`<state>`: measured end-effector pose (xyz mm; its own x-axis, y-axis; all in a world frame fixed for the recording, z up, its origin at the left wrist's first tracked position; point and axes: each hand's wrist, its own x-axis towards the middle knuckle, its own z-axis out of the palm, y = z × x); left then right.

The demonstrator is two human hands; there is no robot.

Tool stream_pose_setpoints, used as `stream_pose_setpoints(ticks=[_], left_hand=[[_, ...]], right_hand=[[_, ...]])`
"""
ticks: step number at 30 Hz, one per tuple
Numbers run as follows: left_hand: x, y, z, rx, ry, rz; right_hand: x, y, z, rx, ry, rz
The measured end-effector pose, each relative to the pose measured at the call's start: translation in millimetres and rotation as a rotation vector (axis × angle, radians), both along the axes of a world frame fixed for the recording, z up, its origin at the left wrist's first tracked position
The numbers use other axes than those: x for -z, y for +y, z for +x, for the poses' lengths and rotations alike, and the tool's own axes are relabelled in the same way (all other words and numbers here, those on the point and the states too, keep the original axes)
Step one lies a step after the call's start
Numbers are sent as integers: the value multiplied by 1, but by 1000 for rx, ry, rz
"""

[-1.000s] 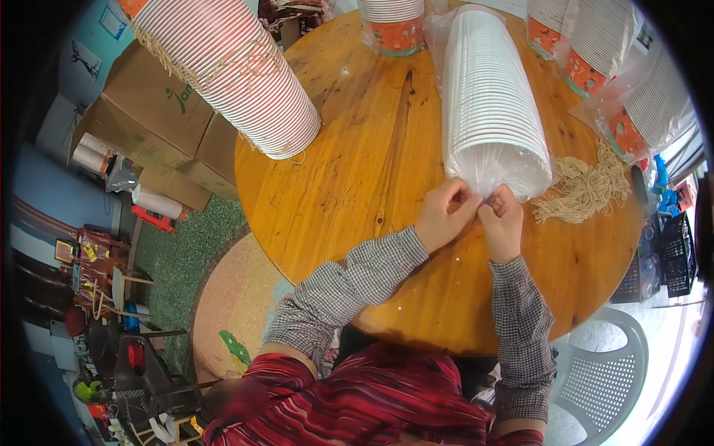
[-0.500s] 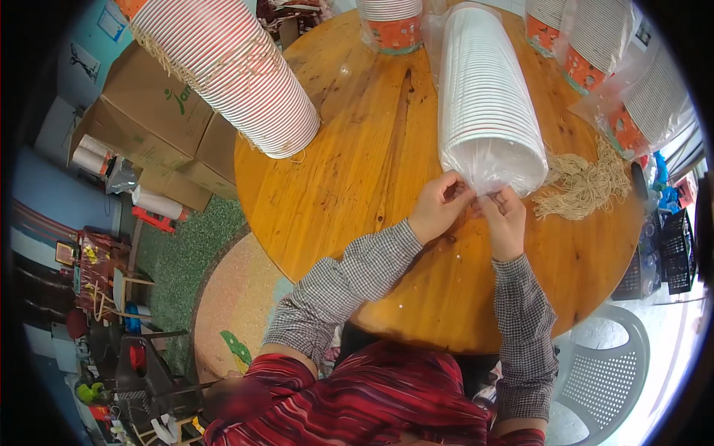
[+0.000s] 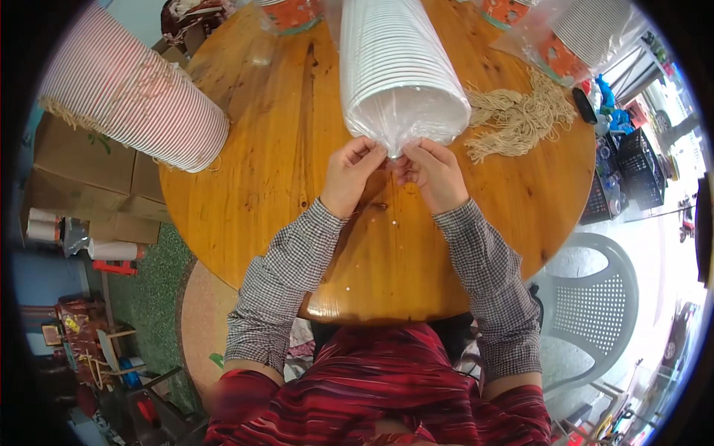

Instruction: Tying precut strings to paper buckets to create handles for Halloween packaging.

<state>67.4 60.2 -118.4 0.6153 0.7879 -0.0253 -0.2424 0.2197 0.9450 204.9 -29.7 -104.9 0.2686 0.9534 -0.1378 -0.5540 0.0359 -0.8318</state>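
Observation:
A long nested stack of white paper buckets (image 3: 394,52) lies on its side on the wooden table, its open end toward me. A clear plastic bag (image 3: 398,134) covers it and is gathered to a narrow bunch just in front of the rim. My left hand (image 3: 348,175) pinches the left side of this bunch between thumb and fingers. From the other side, my right hand (image 3: 437,175) pinches it too, fingers curled beneath. The fingertips nearly meet, and the film between them is partly hidden. Right of the stack lies a loose bundle of beige twine (image 3: 520,115).
Another tall bucket stack (image 3: 137,93), with twine strands on it, leans over the round table's (image 3: 260,208) left edge. Bagged buckets with orange patterns (image 3: 573,52) stand at the far right. Cardboard boxes (image 3: 82,156) are on the left; a grey plastic chair (image 3: 595,297) is at the right.
The view has swung so the table things sit further left and the right side shows more. Both hands keep their pinch on the gathered bag; my forearms now spread more evenly.

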Motion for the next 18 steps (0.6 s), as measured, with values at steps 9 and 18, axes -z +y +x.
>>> stream_pose_setpoints(ticks=[9,18], left_hand=[[-5,-1,-1,51,-54,-59],[-2,-7,1,-34,-93,42]], right_hand=[[1,1,-6,91,-128,48],[-5,-2,1,263,-281,129]])
